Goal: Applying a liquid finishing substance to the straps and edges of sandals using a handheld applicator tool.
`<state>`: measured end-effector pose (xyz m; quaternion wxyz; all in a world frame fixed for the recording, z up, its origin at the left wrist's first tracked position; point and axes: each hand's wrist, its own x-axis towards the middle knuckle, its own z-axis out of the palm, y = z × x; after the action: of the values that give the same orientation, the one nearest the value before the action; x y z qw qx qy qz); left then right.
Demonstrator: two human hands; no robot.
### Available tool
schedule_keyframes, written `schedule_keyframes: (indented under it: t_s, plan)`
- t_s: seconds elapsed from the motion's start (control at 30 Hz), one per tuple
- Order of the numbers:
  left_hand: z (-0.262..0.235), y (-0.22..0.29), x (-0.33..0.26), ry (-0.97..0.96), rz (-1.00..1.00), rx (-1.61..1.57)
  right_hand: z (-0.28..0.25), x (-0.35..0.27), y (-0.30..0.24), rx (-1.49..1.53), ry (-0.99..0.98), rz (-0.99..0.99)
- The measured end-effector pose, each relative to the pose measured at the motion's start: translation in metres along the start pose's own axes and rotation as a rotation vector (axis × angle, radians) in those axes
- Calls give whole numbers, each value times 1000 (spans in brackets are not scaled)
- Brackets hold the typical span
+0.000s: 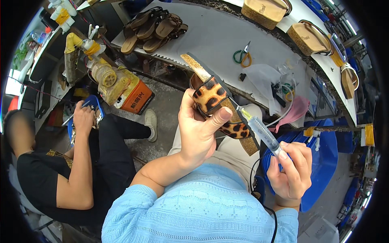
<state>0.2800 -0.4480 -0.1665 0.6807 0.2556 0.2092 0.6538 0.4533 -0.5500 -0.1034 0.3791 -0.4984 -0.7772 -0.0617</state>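
Note:
My left hand is closed round a sandal with leopard-print straps and a cork-coloured sole, held tilted on its side above my lap. The thumb presses against the sole near the straps. In my right hand is a clear syringe with a yellow-green needle hub, gripped near its rear end. Its thin needle points up and left and meets the sandal's edge by the upper strap; whether it touches, I cannot tell. A thin clear tube runs near the syringe toward the bench.
Scissors and crumpled plastic lie on the grey bench, with a pile of sandals at its far left. Blue trays stand at my right, an orange can on the floor. A co-worker sits at my left.

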Motion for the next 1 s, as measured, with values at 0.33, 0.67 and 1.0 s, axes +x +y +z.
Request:
schedule_keyframes:
  t_s: [0.33,0.67,1.0]
  plan:
    - [1,1,0,13,-2,-10,2,1,2,-10,6,-55]
    - [0,-1,0,13,4,-5,1,2,2,-23,-2,-59]
    - [0,-4,1,6,59,40,-2,1,2,-29,-26,-59]
